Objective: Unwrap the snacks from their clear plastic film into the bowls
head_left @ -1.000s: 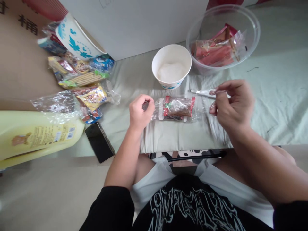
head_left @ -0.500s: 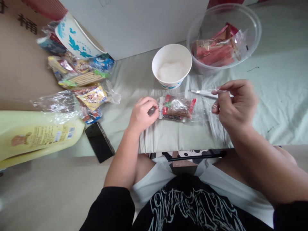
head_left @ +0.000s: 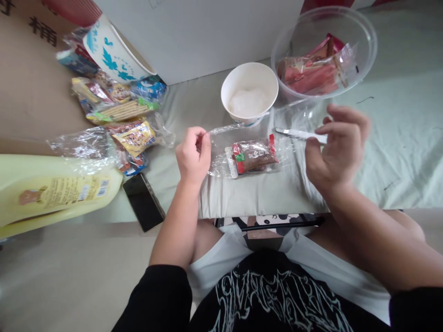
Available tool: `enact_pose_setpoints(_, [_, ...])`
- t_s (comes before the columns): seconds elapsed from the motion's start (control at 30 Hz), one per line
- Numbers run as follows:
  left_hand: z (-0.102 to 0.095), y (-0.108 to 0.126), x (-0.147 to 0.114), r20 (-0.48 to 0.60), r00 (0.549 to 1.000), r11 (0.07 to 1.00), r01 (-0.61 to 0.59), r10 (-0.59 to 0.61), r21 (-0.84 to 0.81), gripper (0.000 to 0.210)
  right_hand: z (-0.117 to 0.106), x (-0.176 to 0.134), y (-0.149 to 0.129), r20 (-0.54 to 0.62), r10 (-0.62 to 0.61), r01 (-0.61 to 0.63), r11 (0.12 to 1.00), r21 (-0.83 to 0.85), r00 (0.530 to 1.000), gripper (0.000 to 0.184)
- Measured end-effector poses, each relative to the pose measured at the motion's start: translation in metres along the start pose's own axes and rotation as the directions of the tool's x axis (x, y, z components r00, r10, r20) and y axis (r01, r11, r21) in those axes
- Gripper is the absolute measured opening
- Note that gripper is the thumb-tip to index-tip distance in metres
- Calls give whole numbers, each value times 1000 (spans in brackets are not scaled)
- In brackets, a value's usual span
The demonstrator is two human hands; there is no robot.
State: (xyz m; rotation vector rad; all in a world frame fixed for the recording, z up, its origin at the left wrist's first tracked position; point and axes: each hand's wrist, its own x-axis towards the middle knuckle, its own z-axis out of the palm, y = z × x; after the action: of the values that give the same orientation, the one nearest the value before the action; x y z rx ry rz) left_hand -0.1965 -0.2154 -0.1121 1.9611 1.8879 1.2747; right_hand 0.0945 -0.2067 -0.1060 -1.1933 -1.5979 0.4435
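My left hand (head_left: 194,154) is closed in a pinch on the edge of a clear plastic bag (head_left: 221,154), left of the snack packets. The bag spreads thin and see-through across the cloth, its upper edge rising rightward past the paper bucket. On or inside it, I cannot tell which, lies a red-ended snack packet (head_left: 256,154) with brown contents and a green patch. To the right, my right hand (head_left: 337,147) is raised with fingers apart, slightly blurred, holding nothing I can see. Beside its thumb lies a white-handled craft knife (head_left: 299,134), partly behind the fingers.
A white paper bucket (head_left: 228,94) with pale contents stands behind the packets. Right of it is a clear tub (head_left: 368,50) holding pink-red packets. At left are a tipped bucket (head_left: 116,57), several snack bags (head_left: 134,138), a phone (head_left: 143,203) and a yellow jug (head_left: 69,191).
My left hand has moved left and up, drawing the bag's edge with it. My right hand's pinch has opened and its fingers have spread. The snack packet has turned slightly.
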Motion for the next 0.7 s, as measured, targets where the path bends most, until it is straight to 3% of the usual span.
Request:
enact_pose_setpoints(0.07, [-2, -5, 3, 86, 992, 996, 88, -88, 3, 10, -1, -3, -2, 98, -188, 195, 979, -59, 977, 16])
enact_pose_setpoints(0.13, [-4, -8, 6, 146, 980, 991, 131, -132, 16, 9, 1, -5, -6, 272, -272, 291, 956, -32, 923, 20])
enact_pose_setpoints(0.23, [-5, -9, 8, 178, 975, 991, 130, -133, 31, 7, 6, -3, -8, 435, -187, 251, 963, -95, 881, 31])
enact_pose_setpoints(0.37, [-3, -12, 8, 167, 974, 988, 143, -150, 50, 6, 7, 0, 1, 502, -41, 189, 950, -248, 864, 43])
enact_pose_setpoints(0.5, [0, -15, 9, 177, 972, 987, 146, -155, 64, 12, 5, 0, 5, 538, -16, 225, 919, -325, 843, 40])
enact_pose_setpoints(0.57, [-1, -12, 10, 116, 987, 990, 105, -115, 90, 14, 5, 1, 4, 530, -20, 230, 914, -333, 848, 35])
enact_pose_setpoints(0.63, [-6, -3, 8, -16, 1000, 990, 26, -24, 142, 15, 2, 3, 1, 512, -26, 216, 925, -314, 859, 29])
enact_pose_setpoints(0.7, [-13, 12, 3, -129, 987, 978, -69, 96, 198, 12, -3, 6, -4, 513, -43, 198, 948, -250, 857, 22])
